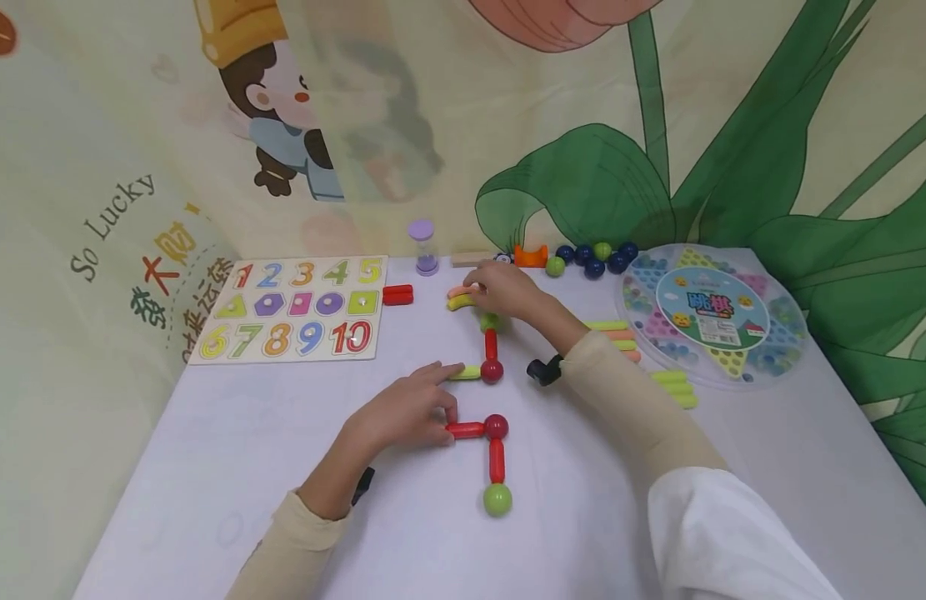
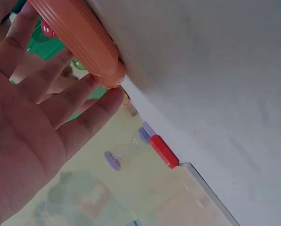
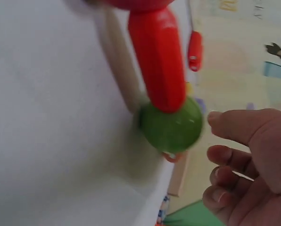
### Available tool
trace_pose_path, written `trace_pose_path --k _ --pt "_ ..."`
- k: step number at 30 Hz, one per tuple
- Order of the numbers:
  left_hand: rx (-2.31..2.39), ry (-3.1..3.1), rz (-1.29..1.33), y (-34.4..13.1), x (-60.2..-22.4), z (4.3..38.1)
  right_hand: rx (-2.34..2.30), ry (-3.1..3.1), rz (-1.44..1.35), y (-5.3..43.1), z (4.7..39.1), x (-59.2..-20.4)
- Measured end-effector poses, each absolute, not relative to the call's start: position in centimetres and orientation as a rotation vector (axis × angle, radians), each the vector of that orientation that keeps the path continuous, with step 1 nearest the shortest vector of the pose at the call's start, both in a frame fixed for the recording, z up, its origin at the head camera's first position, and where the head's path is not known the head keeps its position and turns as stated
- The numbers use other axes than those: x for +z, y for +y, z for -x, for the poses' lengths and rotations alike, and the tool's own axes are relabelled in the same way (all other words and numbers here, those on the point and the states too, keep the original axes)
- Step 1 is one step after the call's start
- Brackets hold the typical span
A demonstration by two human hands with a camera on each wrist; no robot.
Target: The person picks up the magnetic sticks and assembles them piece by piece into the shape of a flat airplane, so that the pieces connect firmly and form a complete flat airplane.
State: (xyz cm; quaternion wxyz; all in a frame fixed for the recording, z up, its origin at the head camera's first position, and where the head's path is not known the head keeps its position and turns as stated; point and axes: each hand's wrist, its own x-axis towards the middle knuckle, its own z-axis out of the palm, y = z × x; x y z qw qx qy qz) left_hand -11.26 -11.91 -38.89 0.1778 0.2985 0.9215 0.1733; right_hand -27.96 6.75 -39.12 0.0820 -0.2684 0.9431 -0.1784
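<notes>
My left hand (image 1: 410, 408) is stretched over the table, fingers fairly straight, beside a yellow-green rod (image 1: 468, 372) and a red rod (image 1: 466, 430). In the left wrist view an orange-looking ribbed rod (image 2: 79, 37) crosses in front of its fingers. That red rod joins a red ball (image 1: 496, 427), another red rod (image 1: 496, 461) and a green ball (image 1: 498, 500). The yellow-green rod meets a second red ball (image 1: 492, 371), linked by a rod to a green ball (image 3: 171, 125). My right hand (image 1: 503, 287), loosely bent with nothing visible between its fingers, is nearest the curved yellow and orange rods (image 1: 459, 302).
A number board (image 1: 290, 350) lies at the back left, with red rods (image 1: 397, 295) and a purple sand timer (image 1: 425, 250) near it. Dark blue and green balls (image 1: 593, 268), a round board-game case (image 1: 793, 333) and loose yellow-green rods (image 1: 674, 389) are towards the right.
</notes>
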Motion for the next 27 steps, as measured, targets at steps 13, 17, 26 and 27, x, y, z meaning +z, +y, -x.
trace_pose_path --k 13,17,26,27 --pt "0.514 2.596 -0.86 -12.2 -39.0 11.1 -0.596 2.684 0.815 6.2 28.3 -40.6" --pt "0.509 2.602 -0.867 -12.2 -39.0 11.1 -0.727 2.735 0.756 8.4 28.2 -40.0" --pt "0.499 2.619 -0.865 -12.2 -38.8 10.9 -0.483 2.788 0.703 13.9 28.3 -39.5" --pt "0.5 2.617 -0.868 -12.2 -38.8 10.9 -0.486 2.78 0.712 14.1 28.2 -39.7"
